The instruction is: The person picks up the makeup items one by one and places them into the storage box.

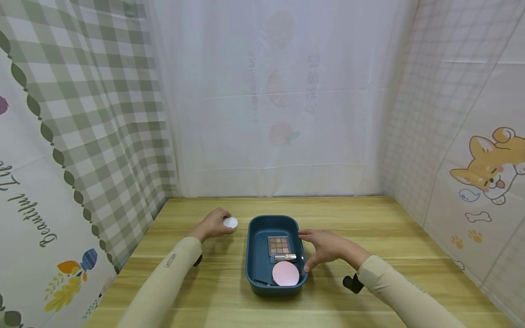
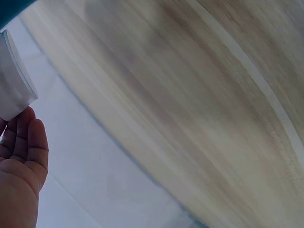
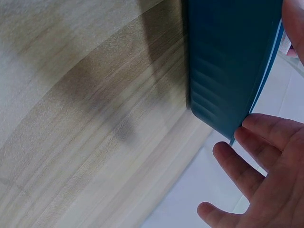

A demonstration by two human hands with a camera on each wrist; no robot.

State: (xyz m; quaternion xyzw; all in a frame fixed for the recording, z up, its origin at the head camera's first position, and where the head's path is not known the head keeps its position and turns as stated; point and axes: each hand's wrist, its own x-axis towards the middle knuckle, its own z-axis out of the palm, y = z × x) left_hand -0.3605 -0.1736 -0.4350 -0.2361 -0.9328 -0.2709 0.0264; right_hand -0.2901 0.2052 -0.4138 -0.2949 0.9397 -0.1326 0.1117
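My left hand (image 1: 215, 224) grips a round white jar (image 1: 230, 222) to the left of a dark blue bin (image 1: 248, 255). In the left wrist view the jar (image 2: 14, 80) shows a smooth side and a thin edge line; the fingers (image 2: 35, 147) are at its lower end. My right hand (image 1: 326, 248) is spread along the bin's right side, fingertips touching the rim. Inside the bin lie an eyeshadow palette (image 1: 279, 245), a lipstick-like tube (image 1: 285, 257), a pink round disc (image 1: 285, 274) and a dark flat piece (image 1: 262, 282).
The bin stands on a wood-grain table (image 1: 344, 310). A white curtain (image 1: 229, 136) hangs behind the table's far edge. Printed cloths hang at both sides, green-checked (image 1: 123, 82) on the left and with a cartoon dog (image 1: 492, 168) on the right.
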